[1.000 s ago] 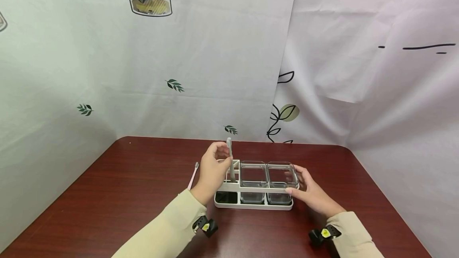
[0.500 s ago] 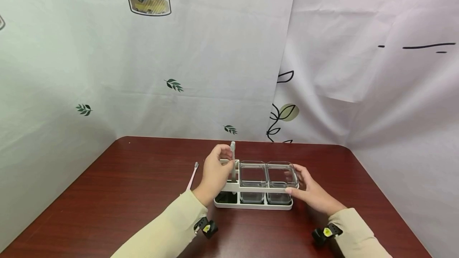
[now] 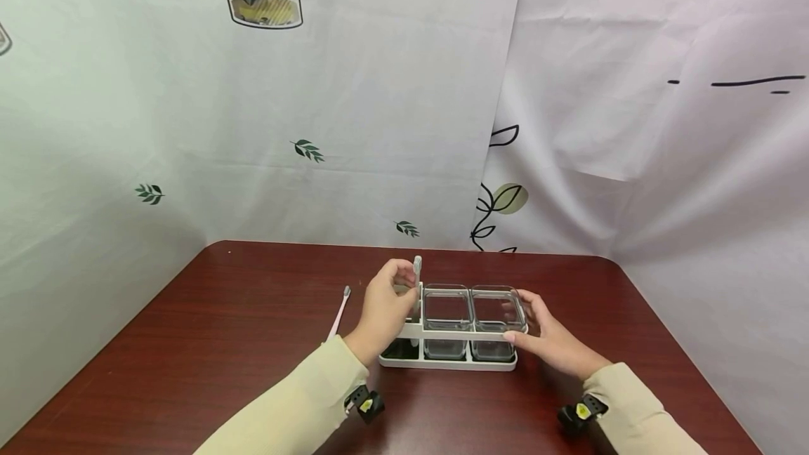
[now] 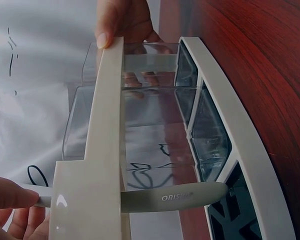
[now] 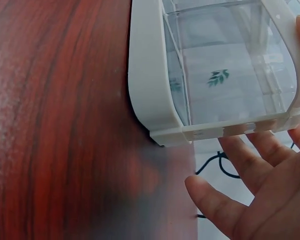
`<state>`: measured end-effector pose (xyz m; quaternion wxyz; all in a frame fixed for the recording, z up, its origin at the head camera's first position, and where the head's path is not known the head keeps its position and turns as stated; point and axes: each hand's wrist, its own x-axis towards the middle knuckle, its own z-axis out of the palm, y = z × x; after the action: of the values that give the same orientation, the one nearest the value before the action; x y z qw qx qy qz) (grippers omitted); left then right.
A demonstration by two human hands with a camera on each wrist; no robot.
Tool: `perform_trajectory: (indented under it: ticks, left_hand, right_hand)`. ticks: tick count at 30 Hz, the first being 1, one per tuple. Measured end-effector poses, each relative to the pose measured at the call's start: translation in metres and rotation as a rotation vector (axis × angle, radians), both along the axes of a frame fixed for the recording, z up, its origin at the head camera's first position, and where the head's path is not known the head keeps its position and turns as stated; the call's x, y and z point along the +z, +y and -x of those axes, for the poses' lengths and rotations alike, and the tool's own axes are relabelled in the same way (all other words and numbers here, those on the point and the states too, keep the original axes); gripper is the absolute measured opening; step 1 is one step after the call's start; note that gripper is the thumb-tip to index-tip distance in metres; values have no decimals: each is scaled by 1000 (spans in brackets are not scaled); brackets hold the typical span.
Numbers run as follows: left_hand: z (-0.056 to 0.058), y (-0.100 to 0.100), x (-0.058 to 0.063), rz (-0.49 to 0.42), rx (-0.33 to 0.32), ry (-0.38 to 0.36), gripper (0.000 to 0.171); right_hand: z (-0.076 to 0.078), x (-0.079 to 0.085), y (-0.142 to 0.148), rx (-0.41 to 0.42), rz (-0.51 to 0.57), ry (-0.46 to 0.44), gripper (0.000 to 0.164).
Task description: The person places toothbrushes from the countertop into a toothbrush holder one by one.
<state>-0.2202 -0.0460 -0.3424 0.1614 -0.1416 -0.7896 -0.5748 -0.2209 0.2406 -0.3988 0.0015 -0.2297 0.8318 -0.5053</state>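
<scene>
A white toothbrush holder (image 3: 468,335) stands on the table, with two clear cups, a left one (image 3: 446,307) and a right one (image 3: 497,307), seated in it. My left hand (image 3: 387,307) pinches a grey toothbrush (image 3: 417,267) near its bristle end, upright over the holder's left section. In the left wrist view the toothbrush handle (image 4: 175,196) passes through the upper rack, its tip right at the dark base. At the other end my right hand (image 3: 556,344) grips the holder, thumb on the front rail and fingers (image 5: 242,160) around the side.
A pink toothbrush (image 3: 338,311) lies on the reddish-brown table (image 3: 253,314), left of the holder and partly hidden by the left forearm. Patterned white cloth (image 3: 379,90) hangs behind the table's far edge.
My left hand has moved slightly right and down with the grey toothbrush, which sits lower in the holder's left section. The right hand keeps its grip and the holder stays in place.
</scene>
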Motion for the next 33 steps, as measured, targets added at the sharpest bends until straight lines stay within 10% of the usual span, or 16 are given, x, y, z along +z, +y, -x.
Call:
perform_trajectory:
  ticks: [33]
  left_hand:
    - [5, 1, 0, 60, -4, -15, 27]
  right_hand:
    - [0, -1, 0, 17, 13, 13, 67]
